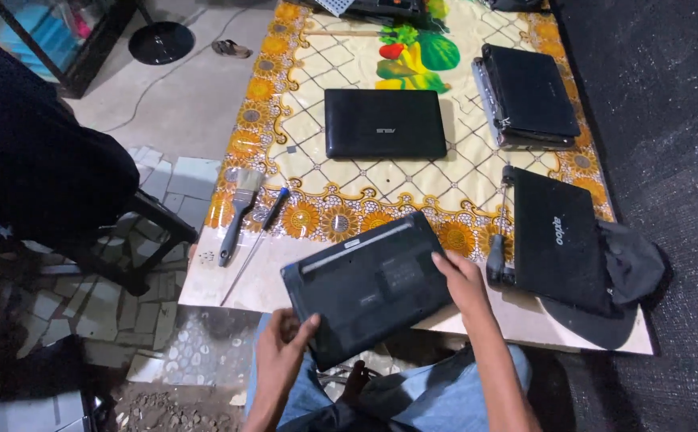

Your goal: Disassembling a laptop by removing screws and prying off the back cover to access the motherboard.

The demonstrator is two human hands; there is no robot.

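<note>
I hold a small black laptop [369, 284] upside down, its underside facing up, tilted across the near edge of the table [269, 276]. My left hand [279, 352] grips its near left corner from below. My right hand [461, 280] rests on its right edge, fingers spread over the bottom panel. A long screwdriver [257, 240] with a blue and black handle lies just left of the laptop. Beside the screwdriver lies a paintbrush [239, 208] with a black handle.
A closed black laptop [385, 122] lies mid-table on the flowered cloth. A stack of two laptops [529, 94] sits at the far right. Another black laptop [561, 240] lies at the right beside a dark cloth [633, 260]. A dark stool [125, 240] stands left of the table.
</note>
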